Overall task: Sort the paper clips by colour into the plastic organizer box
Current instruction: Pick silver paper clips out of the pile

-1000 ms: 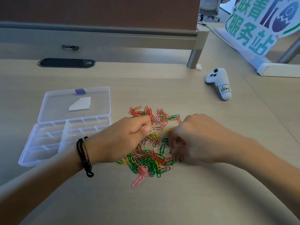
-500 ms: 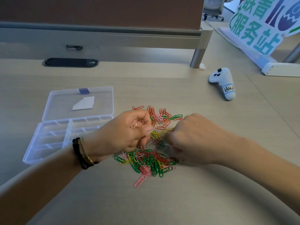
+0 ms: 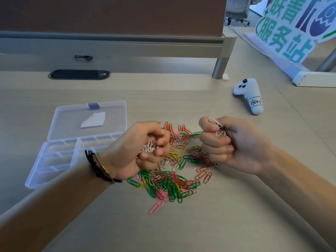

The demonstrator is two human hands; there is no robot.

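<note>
Early stage. Your left hand (image 3: 145, 151) and right hand (image 3: 234, 144) each have fingers curled tight round a bunch of white clips (image 3: 150, 148), lifted over the pile (image 3: 169, 180). The box (image 3: 60, 160) sits open to your left, compartments apparently bare. Green, red, yellow and pink clips lie mixed on the table (image 3: 218, 224), all yet to sort.

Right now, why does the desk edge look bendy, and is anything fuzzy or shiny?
Head view: the wide lens bows the desk and partition lines; the paper clip pile is sharp, the left hand and right hand slightly soft; a pale sheen on the organizer box lid; soft shadows under both hands.
</note>
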